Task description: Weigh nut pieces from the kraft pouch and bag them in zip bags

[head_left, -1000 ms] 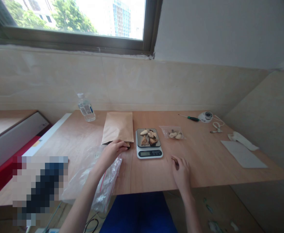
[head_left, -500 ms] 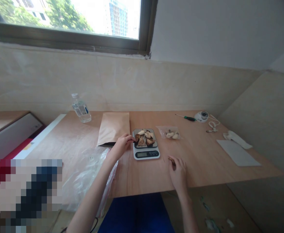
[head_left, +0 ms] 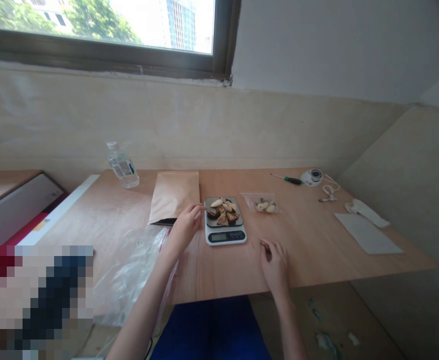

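On the steel top of a white kitchen scale [head_left: 226, 235] lies a heap of dried mushroom pieces [head_left: 225, 212], some brown and some pale. My left hand [head_left: 186, 225] is at the scale's left edge, its fingers stretched toward the heap and holding nothing that I can see. Nearest to its fingertips is a dark brown piece [head_left: 213, 215] on the scale. To the right of the scale, low over the table, my right hand [head_left: 275, 260] pinches a small brown mushroom piece [head_left: 265, 245]. The scale's display digits are too small to read.
Behind the scale's left side lies a brown paper bag [head_left: 176, 195], with a clear zip bag [head_left: 131, 267] in front of it. A small bag of pale mushrooms [head_left: 264, 204], a screwdriver [head_left: 293, 180], a white camera [head_left: 312, 177] and a white sheet [head_left: 367, 234] are rightward. A bottle [head_left: 123, 167] stands back left.
My left hand has let go of a dark mushroom piece, which now rests on the scale's left side. Its fingers have straightened and risen slightly. My right hand has kept its hold.
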The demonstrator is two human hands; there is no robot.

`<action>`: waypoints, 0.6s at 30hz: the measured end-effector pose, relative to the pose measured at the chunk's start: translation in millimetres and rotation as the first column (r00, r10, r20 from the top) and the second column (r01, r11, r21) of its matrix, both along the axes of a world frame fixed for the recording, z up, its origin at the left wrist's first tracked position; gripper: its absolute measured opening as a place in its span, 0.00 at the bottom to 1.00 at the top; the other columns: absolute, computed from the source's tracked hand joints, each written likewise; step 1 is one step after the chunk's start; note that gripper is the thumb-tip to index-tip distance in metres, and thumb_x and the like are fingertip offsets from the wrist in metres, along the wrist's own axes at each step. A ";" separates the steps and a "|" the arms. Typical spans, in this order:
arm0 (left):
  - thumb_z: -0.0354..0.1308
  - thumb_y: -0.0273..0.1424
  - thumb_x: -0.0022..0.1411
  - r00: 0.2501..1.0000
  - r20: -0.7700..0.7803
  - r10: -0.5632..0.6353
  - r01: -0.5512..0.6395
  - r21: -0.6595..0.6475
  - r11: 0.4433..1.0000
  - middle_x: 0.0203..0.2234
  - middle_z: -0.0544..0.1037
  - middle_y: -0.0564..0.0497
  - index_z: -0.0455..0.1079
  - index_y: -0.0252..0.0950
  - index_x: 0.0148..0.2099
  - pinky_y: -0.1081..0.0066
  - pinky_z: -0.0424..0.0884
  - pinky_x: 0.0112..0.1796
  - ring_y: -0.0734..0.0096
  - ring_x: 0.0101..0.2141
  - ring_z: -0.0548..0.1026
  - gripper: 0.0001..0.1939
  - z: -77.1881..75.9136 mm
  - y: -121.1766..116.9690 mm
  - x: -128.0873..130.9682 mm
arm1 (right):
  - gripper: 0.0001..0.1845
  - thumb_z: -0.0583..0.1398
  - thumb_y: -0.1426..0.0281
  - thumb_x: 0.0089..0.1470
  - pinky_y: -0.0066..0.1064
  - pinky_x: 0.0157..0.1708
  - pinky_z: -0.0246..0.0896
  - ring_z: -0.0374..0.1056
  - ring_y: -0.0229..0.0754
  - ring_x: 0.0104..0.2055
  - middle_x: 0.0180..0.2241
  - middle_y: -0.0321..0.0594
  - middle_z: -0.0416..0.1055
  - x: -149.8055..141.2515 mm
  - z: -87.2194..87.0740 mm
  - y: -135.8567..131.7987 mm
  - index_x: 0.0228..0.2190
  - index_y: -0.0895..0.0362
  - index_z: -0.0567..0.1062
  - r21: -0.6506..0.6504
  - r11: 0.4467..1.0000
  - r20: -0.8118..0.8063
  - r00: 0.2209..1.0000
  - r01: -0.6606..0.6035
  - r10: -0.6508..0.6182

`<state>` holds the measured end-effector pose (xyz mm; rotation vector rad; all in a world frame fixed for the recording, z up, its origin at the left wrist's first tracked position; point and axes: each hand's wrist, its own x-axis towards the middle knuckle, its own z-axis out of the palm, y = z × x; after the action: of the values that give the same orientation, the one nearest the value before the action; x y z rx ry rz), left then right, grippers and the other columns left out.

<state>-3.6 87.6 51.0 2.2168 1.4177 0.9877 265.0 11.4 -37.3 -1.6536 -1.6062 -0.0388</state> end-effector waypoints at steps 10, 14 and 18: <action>0.46 0.42 0.62 0.882 -0.026 0.470 -0.471 -0.071 0.879 0.38 0.73 0.47 0.69 0.39 0.44 0.59 0.71 0.41 0.60 0.40 0.74 0.17 -23.5 -113.9 -62.5 | 0.13 0.51 0.69 0.56 0.39 0.39 0.58 0.64 0.48 0.37 0.34 0.47 0.73 0.6 -1.5 -0.1 0.35 0.58 0.74 0.009 1.000 0.003 1.000 0.005 -0.005; 0.48 0.44 0.61 0.920 -0.061 0.387 -0.390 -0.047 0.920 0.39 0.73 0.45 0.69 0.39 0.47 0.59 0.72 0.41 0.59 0.40 0.75 0.19 -56.2 -127.8 -76.8 | 0.13 0.51 0.69 0.56 0.39 0.39 0.58 0.64 0.48 0.37 0.34 0.46 0.73 0.5 -1.3 -0.3 0.35 0.59 0.74 0.018 1.000 0.015 1.000 0.004 -0.005; 0.51 0.45 0.59 0.939 -0.108 0.326 -0.332 -0.042 0.942 0.42 0.72 0.45 0.70 0.42 0.48 0.59 0.73 0.40 0.59 0.40 0.75 0.19 -70.3 -127.2 -82.7 | 0.13 0.51 0.69 0.56 0.39 0.39 0.58 0.64 0.48 0.37 0.34 0.46 0.73 -0.5 -0.6 -0.5 0.36 0.59 0.74 0.013 1.000 0.005 1.000 0.003 -0.003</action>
<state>-86.3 -39.7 -19.2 2.0502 1.8836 0.9303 264.5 10.9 -37.9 -1.6472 -1.6041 -0.0541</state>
